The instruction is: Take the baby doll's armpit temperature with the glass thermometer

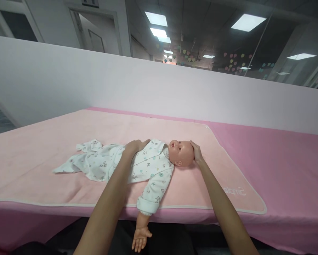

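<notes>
Plastic doll in soft printed romper, left hand on chest, right hand cupping head

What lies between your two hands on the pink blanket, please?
In the head view, the doll's clothed chest and face lie between the left hand, on its torso, and the right hand, cupping its head.

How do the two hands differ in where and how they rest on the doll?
The left hand lies palm-down on the doll's clothed chest; the right hand cups the bare top of its head. The left covers printed fabric, the right touches plastic. Both rest open on the doll, lifting nothing.
</notes>
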